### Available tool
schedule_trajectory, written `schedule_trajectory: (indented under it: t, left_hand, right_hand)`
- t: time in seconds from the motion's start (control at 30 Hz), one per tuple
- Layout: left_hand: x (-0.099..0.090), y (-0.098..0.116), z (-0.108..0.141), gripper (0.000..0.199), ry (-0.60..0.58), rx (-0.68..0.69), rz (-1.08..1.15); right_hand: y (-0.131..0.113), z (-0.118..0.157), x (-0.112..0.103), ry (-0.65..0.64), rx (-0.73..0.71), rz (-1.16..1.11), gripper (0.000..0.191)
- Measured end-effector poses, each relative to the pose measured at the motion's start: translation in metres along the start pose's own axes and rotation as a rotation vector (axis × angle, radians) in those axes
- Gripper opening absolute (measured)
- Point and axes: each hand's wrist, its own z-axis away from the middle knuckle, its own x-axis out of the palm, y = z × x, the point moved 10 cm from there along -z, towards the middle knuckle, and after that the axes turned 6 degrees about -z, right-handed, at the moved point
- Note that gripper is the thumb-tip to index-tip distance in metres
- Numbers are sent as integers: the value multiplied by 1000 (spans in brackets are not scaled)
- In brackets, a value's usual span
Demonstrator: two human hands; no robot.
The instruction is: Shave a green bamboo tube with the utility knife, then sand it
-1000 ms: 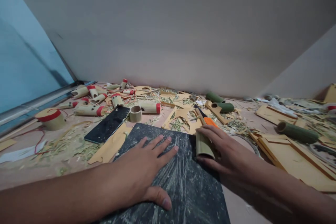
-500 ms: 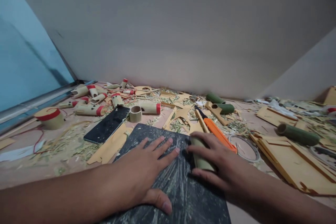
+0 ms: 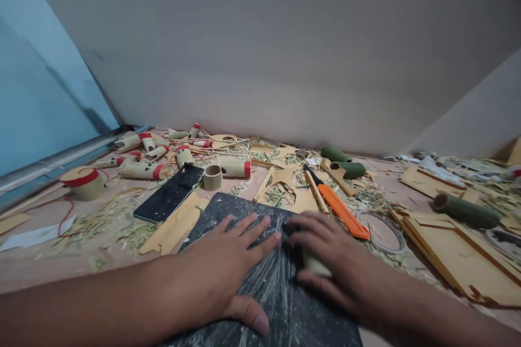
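Note:
A dark, scratched board (image 3: 280,287) lies in front of me at the bottom centre. My left hand (image 3: 228,265) rests flat on it with the fingers spread. On the board's right side, my right hand (image 3: 329,255) curves over a pale bamboo tube (image 3: 315,264), its fingers on top and its thumb at the near side. Most of the tube is hidden under the palm and fingers. Just beyond this hand lies an orange utility knife (image 3: 342,211), beside a thin wooden strip.
A black phone (image 3: 169,193) and a short bamboo ring (image 3: 212,178) lie beyond the board. Red-banded bamboo pieces (image 3: 83,181) are at left. Green tubes (image 3: 466,210), a wire coil (image 3: 382,232) and a wooden frame (image 3: 468,260) are at right. Shavings cover much of the surface.
My right hand has closed further over the bamboo tube, covering more of it. The view has shifted slightly, while my left hand stays flat on the board.

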Motion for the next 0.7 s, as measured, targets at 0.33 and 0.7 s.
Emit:
schedule_trajectory:
  t: [0.33,0.7]
  left_hand:
    - [3,-2,-3,111,18,-17,-17]
    - [0,-1,-3,111,-4,-24,-11]
  right_hand:
    - [1,-1,-2,110,27,-75,19]
    - [-20,2,9,-67,-109,-181,23]
